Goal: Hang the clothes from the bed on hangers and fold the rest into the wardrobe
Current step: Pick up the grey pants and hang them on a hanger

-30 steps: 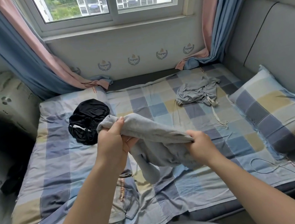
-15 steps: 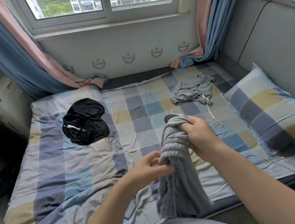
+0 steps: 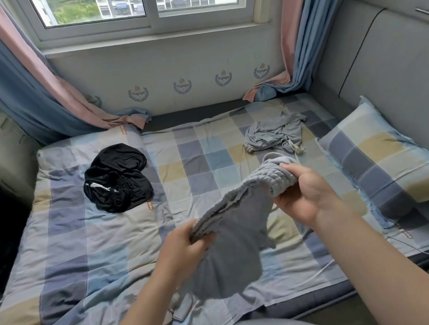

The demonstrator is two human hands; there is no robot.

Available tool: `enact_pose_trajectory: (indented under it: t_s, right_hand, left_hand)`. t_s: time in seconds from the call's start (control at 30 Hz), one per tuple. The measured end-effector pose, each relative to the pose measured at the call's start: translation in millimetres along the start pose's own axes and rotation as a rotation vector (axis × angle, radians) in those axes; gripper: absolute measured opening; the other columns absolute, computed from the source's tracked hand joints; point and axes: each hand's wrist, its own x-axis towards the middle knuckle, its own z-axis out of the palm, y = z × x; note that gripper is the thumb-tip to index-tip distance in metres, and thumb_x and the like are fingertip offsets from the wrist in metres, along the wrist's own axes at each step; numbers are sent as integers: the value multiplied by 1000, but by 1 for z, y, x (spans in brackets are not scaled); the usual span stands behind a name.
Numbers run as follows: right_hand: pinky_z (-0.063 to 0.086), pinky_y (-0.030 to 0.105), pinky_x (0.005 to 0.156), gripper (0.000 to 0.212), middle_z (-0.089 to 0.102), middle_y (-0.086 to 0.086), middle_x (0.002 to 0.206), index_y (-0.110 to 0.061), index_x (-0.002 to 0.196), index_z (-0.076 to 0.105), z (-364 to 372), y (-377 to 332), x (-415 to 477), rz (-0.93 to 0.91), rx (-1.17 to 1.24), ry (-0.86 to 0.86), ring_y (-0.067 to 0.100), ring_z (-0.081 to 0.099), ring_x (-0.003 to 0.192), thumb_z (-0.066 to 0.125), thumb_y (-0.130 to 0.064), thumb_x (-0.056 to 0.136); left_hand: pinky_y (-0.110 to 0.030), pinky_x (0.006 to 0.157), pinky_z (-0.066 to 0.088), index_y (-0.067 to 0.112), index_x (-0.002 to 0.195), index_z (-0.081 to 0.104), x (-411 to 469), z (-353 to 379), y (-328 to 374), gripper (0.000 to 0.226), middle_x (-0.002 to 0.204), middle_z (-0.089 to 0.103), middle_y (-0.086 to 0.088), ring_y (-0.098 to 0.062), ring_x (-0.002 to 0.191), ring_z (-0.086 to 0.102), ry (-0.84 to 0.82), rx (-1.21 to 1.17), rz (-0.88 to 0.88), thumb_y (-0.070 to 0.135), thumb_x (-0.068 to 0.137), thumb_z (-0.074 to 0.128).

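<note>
Early stage, I'd judge: L hand [image 3: 190, 244] & R hand [image 3: 302, 193] each pinch the gathered edge of 1 grey garment [image 3: 233, 247] held up left of the pillow [image 3: 388, 158], w/ 2 more unsorted: grey top [image 3: 273, 132] just beyond it, black garment [image 3: 118, 185] well left of the pillow.

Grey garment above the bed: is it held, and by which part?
Both hands hold the grey garment by its gathered waistband: right hand at the far end, left hand at the near end.
</note>
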Motion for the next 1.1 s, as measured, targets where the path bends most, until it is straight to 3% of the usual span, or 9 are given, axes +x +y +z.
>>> enact_pose_trajectory:
  t_s: [0.13, 0.23, 0.3, 0.47, 0.57, 0.67, 0.8, 0.97, 1.1]
  right_hand:
    - [58, 30, 63, 26, 68, 16, 98, -3, 104, 66, -22, 9, 9, 126, -150, 104, 21, 65, 73, 44, -17, 103]
    - [40, 52, 105, 38, 46, 11, 149, -12, 136, 52, -38, 23, 14, 159, -486, 170, 32, 50, 129, 55, -25, 101]
    - [31, 55, 110, 59, 36, 7, 156, -23, 149, 37, -37, 32, 9, 108, -695, 123, 32, 34, 143, 63, -29, 97]
    - [41, 34, 105, 73, 49, -10, 143, -39, 144, 39, -23, 66, -7, -98, -1135, -300, 8, 46, 131, 74, -49, 82]
    - [44, 14, 92, 73, 56, -19, 133, -48, 139, 40, -19, 94, -13, -18, -1245, -452, -7, 50, 123, 73, -56, 74]
    - [51, 19, 81, 42, 66, -17, 109, -45, 123, 53, -33, 112, -16, -88, -1300, -322, -1, 62, 101, 68, -32, 85]
    - [46, 33, 75, 21, 68, 0, 85, -15, 100, 68, -61, 107, -27, -120, -1314, -169, 12, 59, 80, 51, -4, 93]
    - [43, 34, 71, 20, 62, 37, 100, 11, 99, 66, -94, 80, -56, -107, -1111, 32, 29, 60, 79, 53, -4, 100]
    - [48, 30, 72, 20, 70, 27, 96, 7, 98, 71, -122, 64, -89, -130, -927, 223, 18, 62, 80, 54, -4, 99]
  left_hand:
    - [-40, 54, 41, 20, 80, 57, -1, -18, 5, 22, 61, 56, 2, -17, 56, 53, 125, 28, 60, 38, 86, 68]
    - [-34, 54, 38, 21, 80, 61, -3, -29, 14, 15, 62, 57, 3, -12, 55, 49, 116, 10, 107, 25, 89, 72]
    - [-36, 56, 40, 22, 79, 62, -5, -36, 21, 15, 63, 58, 5, -12, 57, 52, 80, 45, 124, 25, 90, 73]
    - [-42, 63, 45, 17, 84, 68, -11, -41, 38, 11, 71, 65, 0, -21, 67, 58, -38, 41, 152, 25, 88, 74]
    - [-43, 61, 44, 16, 80, 67, -11, -39, 43, 10, 68, 64, -2, -21, 63, 56, -115, 23, 195, 22, 86, 73]
    - [-39, 58, 40, 19, 74, 63, -10, -31, 38, 15, 63, 58, 4, -12, 59, 49, -175, 4, 183, 20, 85, 75]
    - [-29, 56, 40, 27, 77, 65, -2, -12, 25, 13, 65, 62, 7, -5, 58, 53, -319, 8, 135, 30, 85, 74]
    - [-24, 58, 40, 30, 87, 71, 13, 29, 25, 25, 69, 63, 10, -5, 59, 52, -641, 12, 53, 55, 88, 68]
    - [-20, 62, 43, 37, 81, 67, 7, 81, 51, 26, 76, 66, 20, -5, 67, 58, -815, 83, 176, 63, 84, 67]
